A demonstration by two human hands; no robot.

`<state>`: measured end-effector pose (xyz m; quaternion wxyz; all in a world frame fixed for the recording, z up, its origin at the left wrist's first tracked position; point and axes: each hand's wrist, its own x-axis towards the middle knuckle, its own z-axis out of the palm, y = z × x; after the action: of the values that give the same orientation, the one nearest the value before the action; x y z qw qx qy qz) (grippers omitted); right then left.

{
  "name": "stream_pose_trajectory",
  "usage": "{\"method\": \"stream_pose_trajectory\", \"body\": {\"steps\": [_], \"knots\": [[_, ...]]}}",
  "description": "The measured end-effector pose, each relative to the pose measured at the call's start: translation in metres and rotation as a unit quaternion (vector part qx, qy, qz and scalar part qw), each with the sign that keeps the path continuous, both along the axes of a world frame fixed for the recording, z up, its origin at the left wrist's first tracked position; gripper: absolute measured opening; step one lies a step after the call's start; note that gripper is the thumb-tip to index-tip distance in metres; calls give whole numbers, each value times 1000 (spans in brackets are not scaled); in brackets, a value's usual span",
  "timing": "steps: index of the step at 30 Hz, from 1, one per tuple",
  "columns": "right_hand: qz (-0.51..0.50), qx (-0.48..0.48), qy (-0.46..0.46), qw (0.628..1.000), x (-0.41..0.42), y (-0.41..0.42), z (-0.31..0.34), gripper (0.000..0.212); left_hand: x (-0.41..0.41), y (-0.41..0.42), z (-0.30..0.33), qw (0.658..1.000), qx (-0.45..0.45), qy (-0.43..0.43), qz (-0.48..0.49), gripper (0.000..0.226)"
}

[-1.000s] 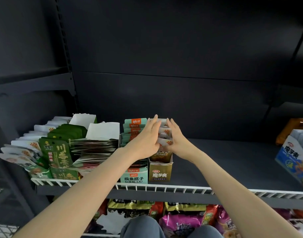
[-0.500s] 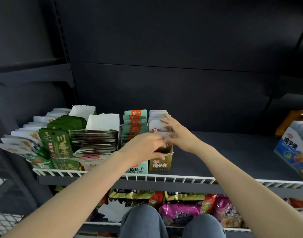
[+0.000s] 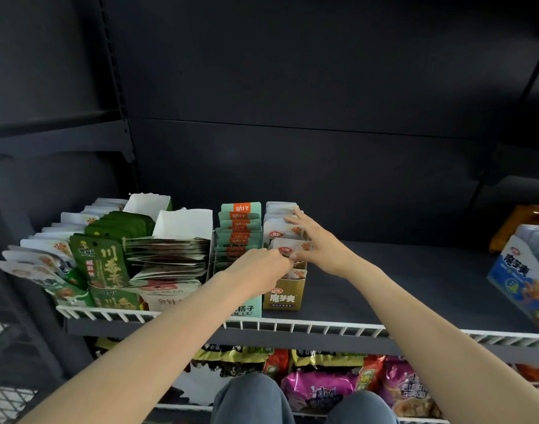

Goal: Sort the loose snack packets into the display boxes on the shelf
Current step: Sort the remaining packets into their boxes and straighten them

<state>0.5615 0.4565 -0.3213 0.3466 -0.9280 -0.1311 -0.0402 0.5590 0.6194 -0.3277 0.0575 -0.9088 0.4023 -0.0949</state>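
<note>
Head view: both bare forearms reach over the white wire rail (image 3: 292, 327) of a dark shelf (image 3: 399, 280) toward a narrow gold display box (image 3: 283, 296) standing near the front edge. The left hand (image 3: 257, 270) lies knuckles-up over the front of the box, its fingers curled down toward the white snack packets (image 3: 280, 232) filed upright inside; the fingertips are hidden, so whether they pinch a packet cannot be told. The right hand (image 3: 315, 244) rests against the right side of the same row, its fingers straight and slightly spread along the packet tops, with the thumb touching a packet near the front. Touching the gold box on its left stands a teal display box (image 3: 247, 310) filled with teal and orange packets (image 3: 239, 228). Farther left sit a row of silver-edged packets (image 3: 167, 255) in a white carton, dark green packets (image 3: 101, 261), and white packets (image 3: 42, 255) fanned at the shelf's left end. At the far right edge, well apart from the hands, a blue display box (image 3: 520, 280) leans, with an orange item behind it. Below the rail, the lower shelf carries purple, yellow and red bags (image 3: 320, 387), and the person's grey-trousered knees (image 3: 250, 399) show at the bottom.
</note>
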Motion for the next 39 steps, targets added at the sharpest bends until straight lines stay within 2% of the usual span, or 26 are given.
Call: {"method": "stream_pose_trajectory", "body": {"steps": [6,9,12,15,17,19,21,22,25,29,31,34,37,39], "knots": [[29,47,76,996,12,-6,18,68,8,2,30,991,-127,23,38,37],[47,117,116,985,8,-5,18,72,12,0,35,991,-100,71,46,31],[20,235,96,967,-2,0,7,72,7,-3,27,991,-91,81,47,31],[-20,339,57,939,-15,10,-4,63,3,-1,12,984,-172,19,45,36],[-20,362,58,930,-22,16,-8,72,-1,2,5,965,-249,-37,72,49],[-14,338,55,940,-26,19,-9,76,-4,4,6,945,-303,-13,121,74],[-18,296,53,953,-25,23,-9,75,-6,2,9,942,-304,68,126,91],[-27,276,55,959,-23,26,-10,76,-7,1,9,943,-293,102,117,94],[-29,238,71,968,-18,29,-14,104,-5,0,8,954,-242,148,101,96],[10,232,95,968,-17,24,-12,110,-2,2,6,977,-168,76,102,94],[16,174,46,984,-20,18,-9,109,-2,4,7,980,-176,6,88,88],[-1,77,-42,996,-23,12,-8,92,-3,6,7,977,-187,-86,50,76],[-15,29,-49,998,-18,16,-9,81,-2,4,7,981,-163,-98,43,71],[-23,1,-21,1000,-10,17,-10,87,1,3,8,981,-154,-101,64,73]]}}
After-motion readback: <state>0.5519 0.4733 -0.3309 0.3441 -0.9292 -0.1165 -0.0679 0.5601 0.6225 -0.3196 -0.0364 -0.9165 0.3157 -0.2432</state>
